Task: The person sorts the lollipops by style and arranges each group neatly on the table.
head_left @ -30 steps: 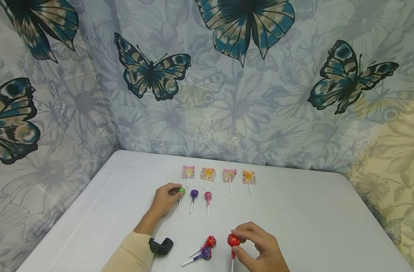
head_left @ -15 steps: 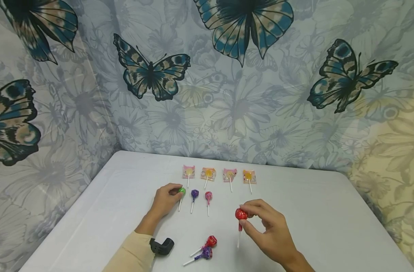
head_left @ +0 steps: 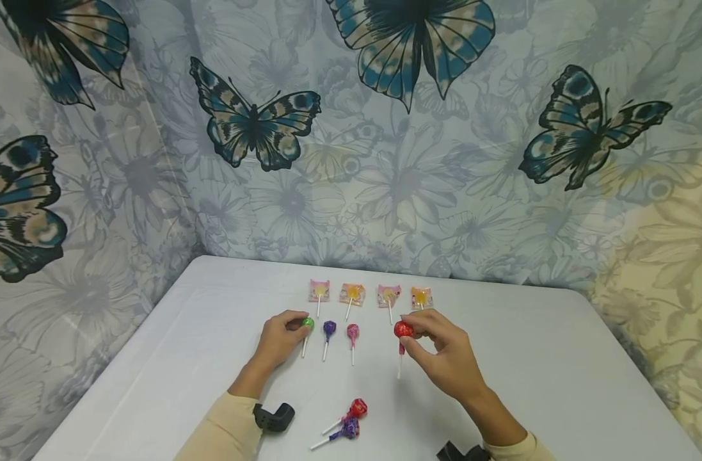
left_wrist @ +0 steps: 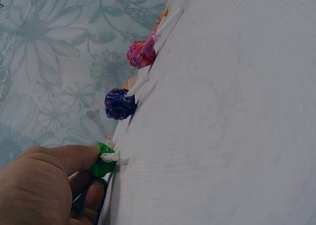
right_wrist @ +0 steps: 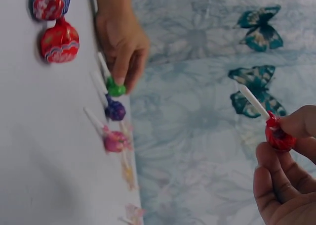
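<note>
My right hand (head_left: 447,355) pinches a red-wrapped lollipop (head_left: 403,329) by its head, stick pointing down, above the table to the right of the middle row. In the right wrist view the same red lollipop (right_wrist: 279,136) sits between thumb and fingers. At the row's left end my left hand (head_left: 279,337) pinches the head of a green lollipop (left_wrist: 102,160) that lies on the table. Beside it lie a purple lollipop (head_left: 329,329) and a pink lollipop (head_left: 353,331), sticks toward me.
At the back of the white table (head_left: 212,307) lies a row of several flat lollipops in clear wrappers, among them an orange one (head_left: 352,293); my right hand partly covers the rightmost. Nearer me, a red lollipop (head_left: 358,408) and a purple lollipop (head_left: 349,428) lie close together.
My right hand has carried the red lollipop from the table's near side away from me, up to the right of the middle row. The left hand stays on the green lollipop.
</note>
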Demonstrator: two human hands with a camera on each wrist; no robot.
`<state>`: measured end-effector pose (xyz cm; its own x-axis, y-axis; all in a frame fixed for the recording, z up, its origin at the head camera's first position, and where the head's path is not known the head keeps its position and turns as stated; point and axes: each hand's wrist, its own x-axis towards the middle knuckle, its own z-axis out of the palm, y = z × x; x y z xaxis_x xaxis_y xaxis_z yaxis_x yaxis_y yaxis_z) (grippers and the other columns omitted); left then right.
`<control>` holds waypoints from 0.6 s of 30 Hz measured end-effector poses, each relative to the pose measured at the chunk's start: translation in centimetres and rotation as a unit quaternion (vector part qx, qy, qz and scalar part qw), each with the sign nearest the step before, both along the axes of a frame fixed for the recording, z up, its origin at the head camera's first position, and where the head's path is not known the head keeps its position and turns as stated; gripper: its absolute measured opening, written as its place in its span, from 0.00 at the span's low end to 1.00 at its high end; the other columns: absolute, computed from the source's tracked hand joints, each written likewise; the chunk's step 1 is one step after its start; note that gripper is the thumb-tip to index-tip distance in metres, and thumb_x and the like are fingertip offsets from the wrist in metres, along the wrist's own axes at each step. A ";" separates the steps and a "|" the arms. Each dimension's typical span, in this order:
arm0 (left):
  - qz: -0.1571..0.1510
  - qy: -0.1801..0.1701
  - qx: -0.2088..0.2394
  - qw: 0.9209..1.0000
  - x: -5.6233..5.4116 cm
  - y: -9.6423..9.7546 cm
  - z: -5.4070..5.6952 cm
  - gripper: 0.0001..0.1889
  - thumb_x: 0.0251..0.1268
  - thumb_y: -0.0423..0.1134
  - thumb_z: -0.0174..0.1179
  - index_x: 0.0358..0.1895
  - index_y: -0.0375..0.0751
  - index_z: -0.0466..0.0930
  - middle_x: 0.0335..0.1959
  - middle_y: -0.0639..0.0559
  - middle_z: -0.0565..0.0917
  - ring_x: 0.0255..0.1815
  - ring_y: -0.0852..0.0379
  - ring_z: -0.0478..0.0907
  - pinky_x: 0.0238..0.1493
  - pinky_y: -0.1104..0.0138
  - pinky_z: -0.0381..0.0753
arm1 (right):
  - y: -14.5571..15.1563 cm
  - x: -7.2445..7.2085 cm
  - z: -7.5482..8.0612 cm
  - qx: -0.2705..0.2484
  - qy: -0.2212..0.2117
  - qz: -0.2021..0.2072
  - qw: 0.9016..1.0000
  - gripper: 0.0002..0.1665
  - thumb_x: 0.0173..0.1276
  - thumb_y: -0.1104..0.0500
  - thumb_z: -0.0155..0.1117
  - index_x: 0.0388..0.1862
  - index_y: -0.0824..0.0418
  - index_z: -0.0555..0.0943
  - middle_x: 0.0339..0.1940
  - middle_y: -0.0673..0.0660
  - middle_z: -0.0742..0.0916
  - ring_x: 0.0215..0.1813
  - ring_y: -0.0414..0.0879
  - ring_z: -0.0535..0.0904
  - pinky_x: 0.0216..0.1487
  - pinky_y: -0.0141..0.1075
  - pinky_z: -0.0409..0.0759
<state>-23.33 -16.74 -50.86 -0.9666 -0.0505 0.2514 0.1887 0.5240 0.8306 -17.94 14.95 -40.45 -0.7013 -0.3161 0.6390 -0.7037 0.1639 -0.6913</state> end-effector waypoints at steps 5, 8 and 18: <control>0.002 -0.001 0.002 1.000 0.0 0.0 0.1 0.14 0.56 0.30 0.69 0.47 0.37 0.84 0.38 0.52 0.84 0.38 0.56 0.79 0.43 0.62 0.79 | -0.7 -0.9 0.2 0.020 0.009 -0.030 0.999 0.21 0.52 0.81 0.68 0.46 0.73 0.81 0.41 0.63 0.83 0.36 0.48 0.80 0.42 0.35 0.81; 0.001 -0.002 0.000 1.000 0.0 0.0 0.0 0.14 0.56 0.31 0.68 0.47 0.37 0.84 0.39 0.51 0.84 0.39 0.56 0.79 0.43 0.62 0.79 | -1.3 -1.2 0.6 0.029 0.003 -0.040 0.999 0.19 0.52 0.82 0.67 0.45 0.74 0.81 0.41 0.65 0.83 0.35 0.52 0.81 0.41 0.40 0.82; 0.002 0.000 0.001 1.000 0.0 0.0 -0.1 0.14 0.56 0.30 0.68 0.47 0.38 0.84 0.39 0.52 0.84 0.39 0.57 0.79 0.42 0.63 0.79 | -2.2 -3.3 -1.3 0.048 -0.040 -0.052 0.997 0.16 0.57 0.78 0.67 0.46 0.74 0.82 0.39 0.66 0.84 0.38 0.58 0.84 0.41 0.41 0.83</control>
<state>-23.38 -16.77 -50.96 -0.9664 -0.0553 0.2512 0.1864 0.5225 0.8320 -21.27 12.79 -41.77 -0.7813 -0.2962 0.5494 -0.6223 0.3015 -0.7224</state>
